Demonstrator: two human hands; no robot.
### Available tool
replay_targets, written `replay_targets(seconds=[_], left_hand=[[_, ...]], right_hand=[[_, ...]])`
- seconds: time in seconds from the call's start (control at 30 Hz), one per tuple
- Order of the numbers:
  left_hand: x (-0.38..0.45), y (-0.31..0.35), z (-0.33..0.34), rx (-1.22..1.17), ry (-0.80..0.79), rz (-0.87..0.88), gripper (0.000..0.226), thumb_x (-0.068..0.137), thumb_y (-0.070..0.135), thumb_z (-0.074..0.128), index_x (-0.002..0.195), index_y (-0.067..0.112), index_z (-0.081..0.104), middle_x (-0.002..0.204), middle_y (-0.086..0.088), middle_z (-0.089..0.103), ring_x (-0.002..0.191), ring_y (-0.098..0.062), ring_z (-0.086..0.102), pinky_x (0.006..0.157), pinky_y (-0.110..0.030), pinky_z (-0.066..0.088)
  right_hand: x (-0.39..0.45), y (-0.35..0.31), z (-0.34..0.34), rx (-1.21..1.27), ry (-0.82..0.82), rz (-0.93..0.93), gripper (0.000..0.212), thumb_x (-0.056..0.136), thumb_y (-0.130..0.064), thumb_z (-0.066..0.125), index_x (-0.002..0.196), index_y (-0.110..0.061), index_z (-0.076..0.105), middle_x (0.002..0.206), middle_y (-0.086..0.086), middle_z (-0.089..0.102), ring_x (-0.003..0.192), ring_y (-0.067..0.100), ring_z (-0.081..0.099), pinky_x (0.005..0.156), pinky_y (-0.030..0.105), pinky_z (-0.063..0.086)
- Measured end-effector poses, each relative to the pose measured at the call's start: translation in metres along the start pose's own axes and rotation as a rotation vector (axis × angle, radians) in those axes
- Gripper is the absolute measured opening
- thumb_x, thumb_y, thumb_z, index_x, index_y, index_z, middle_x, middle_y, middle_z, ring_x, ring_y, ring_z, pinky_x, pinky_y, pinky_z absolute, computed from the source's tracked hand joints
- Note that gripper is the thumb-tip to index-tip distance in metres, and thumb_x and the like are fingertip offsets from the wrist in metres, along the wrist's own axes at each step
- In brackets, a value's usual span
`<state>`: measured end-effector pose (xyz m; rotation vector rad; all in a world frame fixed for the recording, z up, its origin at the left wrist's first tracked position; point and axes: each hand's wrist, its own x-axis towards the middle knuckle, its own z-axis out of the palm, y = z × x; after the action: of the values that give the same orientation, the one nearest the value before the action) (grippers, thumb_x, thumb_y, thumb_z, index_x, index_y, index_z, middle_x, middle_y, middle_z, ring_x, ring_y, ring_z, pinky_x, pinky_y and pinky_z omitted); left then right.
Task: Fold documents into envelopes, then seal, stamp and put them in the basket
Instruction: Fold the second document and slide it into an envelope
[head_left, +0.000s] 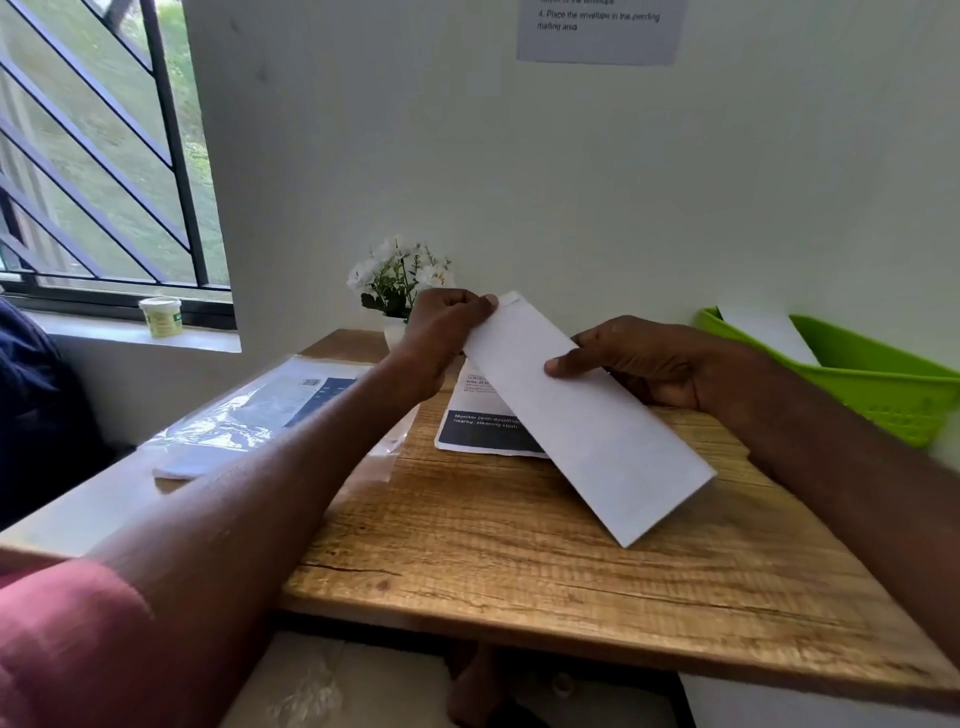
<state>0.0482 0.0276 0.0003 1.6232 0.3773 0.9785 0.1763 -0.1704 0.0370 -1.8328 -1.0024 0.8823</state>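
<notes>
A long white envelope (592, 421) is held tilted above the wooden table (519, 545), its far end up and left, its near corner low. My left hand (447, 327) pinches the far top end of the envelope. My right hand (644, 364) grips its right edge near the middle, thumb on the front. Under the envelope lies a printed document (478, 421) with a dark band. The green basket (852, 374) stands at the right against the wall with a white envelope (763, 327) in it.
A clear plastic pack of envelopes (260, 410) lies at the table's left. A small pot of white flowers (400, 291) stands at the back by the wall. A jar (161, 317) sits on the window sill. An instruction sheet (597, 26) hangs on the wall.
</notes>
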Motion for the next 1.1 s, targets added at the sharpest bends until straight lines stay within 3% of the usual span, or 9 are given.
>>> replay_targets(seconds=[0.1, 0.23, 0.37, 0.6, 0.73, 0.83, 0.9, 0.97, 1.1], left_hand=[[-0.01, 0.011, -0.002, -0.012, -0.003, 0.041, 0.025, 0.096, 0.019, 0.073, 0.076, 0.006, 0.069, 0.067, -0.001, 0.064, 0.056, -0.009, 0.055, 0.057, -0.023, 0.044], [-0.033, 0.03, -0.012, 0.012, 0.029, 0.181, 0.002, 0.091, 0.01, 0.077, 0.091, 0.01, 0.075, 0.08, 0.0, 0.073, 0.07, -0.007, 0.064, 0.063, -0.021, 0.05], [-0.063, 0.042, -0.035, 0.154, 0.052, 0.351, 0.016, 0.085, 0.002, 0.08, 0.093, 0.013, 0.072, 0.079, 0.007, 0.072, 0.069, 0.001, 0.063, 0.065, -0.016, 0.051], [-0.153, 0.018, -0.079, 0.723, -0.101, 0.349, 0.02, 0.078, 0.009, 0.086, 0.081, 0.025, 0.075, 0.081, 0.013, 0.075, 0.079, 0.003, 0.068, 0.079, -0.02, 0.051], [-0.168, 0.034, -0.091, 0.983, -0.356, 0.294, 0.042, 0.084, -0.005, 0.062, 0.094, 0.033, 0.078, 0.099, 0.015, 0.074, 0.096, 0.008, 0.063, 0.085, -0.005, 0.042], [-0.182, 0.042, -0.084, 0.945, -0.295, 0.35, 0.048, 0.085, -0.006, 0.055, 0.103, 0.032, 0.078, 0.106, 0.015, 0.074, 0.1, 0.004, 0.064, 0.088, -0.012, 0.047], [-0.189, 0.042, -0.071, 0.959, -0.263, 0.413, 0.033, 0.098, 0.013, 0.059, 0.121, 0.033, 0.072, 0.122, 0.012, 0.072, 0.111, -0.006, 0.065, 0.096, -0.028, 0.049], [-0.188, 0.039, -0.056, 1.069, -0.331, 0.338, 0.042, 0.107, 0.034, 0.05, 0.148, 0.03, 0.053, 0.153, 0.005, 0.055, 0.136, -0.019, 0.054, 0.111, -0.043, 0.044], [-0.181, 0.03, -0.034, 1.276, -0.585, -0.013, 0.067, 0.109, 0.054, 0.02, 0.167, 0.022, 0.006, 0.175, 0.001, 0.005, 0.161, -0.014, 0.002, 0.13, -0.04, 0.001]], right_hand=[[-0.024, -0.009, -0.002, -0.027, 0.049, -0.054, 0.032, 0.079, -0.017, 0.084, 0.108, -0.006, 0.078, 0.103, 0.018, 0.078, 0.089, 0.032, 0.077, 0.075, 0.042, 0.064], [-0.054, -0.023, -0.002, -0.393, 0.341, -0.313, 0.021, 0.077, -0.02, 0.086, 0.098, -0.019, 0.082, 0.084, 0.001, 0.08, 0.074, 0.016, 0.076, 0.061, 0.027, 0.059], [-0.079, -0.033, 0.013, -0.724, 0.497, -0.544, 0.027, 0.08, -0.023, 0.081, 0.107, -0.025, 0.081, 0.096, -0.006, 0.079, 0.088, 0.01, 0.072, 0.082, 0.031, 0.056], [-0.103, 0.029, 0.09, -0.992, 0.441, -0.585, 0.029, 0.086, -0.039, 0.074, 0.115, -0.037, 0.075, 0.115, -0.011, 0.075, 0.104, 0.016, 0.068, 0.085, 0.034, 0.054], [-0.115, 0.057, 0.111, -0.962, 0.365, -0.57, 0.04, 0.09, -0.065, 0.058, 0.117, -0.039, 0.073, 0.119, -0.02, 0.066, 0.107, 0.007, 0.061, 0.081, 0.031, 0.051], [-0.119, 0.06, 0.112, -0.843, 0.337, -0.567, 0.042, 0.093, -0.064, 0.056, 0.117, -0.035, 0.073, 0.12, -0.019, 0.066, 0.108, 0.006, 0.06, 0.09, 0.037, 0.053], [-0.115, 0.058, 0.115, -0.789, 0.363, -0.57, 0.042, 0.096, -0.06, 0.053, 0.123, -0.033, 0.07, 0.126, -0.015, 0.067, 0.114, 0.009, 0.06, 0.097, 0.038, 0.051], [-0.106, 0.051, 0.121, -0.789, 0.382, -0.54, 0.045, 0.1, -0.056, 0.047, 0.137, -0.033, 0.061, 0.14, -0.009, 0.062, 0.126, 0.015, 0.056, 0.104, 0.038, 0.046], [-0.086, 0.043, 0.133, -0.984, 0.179, -0.344, 0.062, 0.106, -0.056, 0.024, 0.162, -0.028, 0.021, 0.169, -0.005, 0.024, 0.155, 0.013, 0.02, 0.126, 0.045, 0.012]])
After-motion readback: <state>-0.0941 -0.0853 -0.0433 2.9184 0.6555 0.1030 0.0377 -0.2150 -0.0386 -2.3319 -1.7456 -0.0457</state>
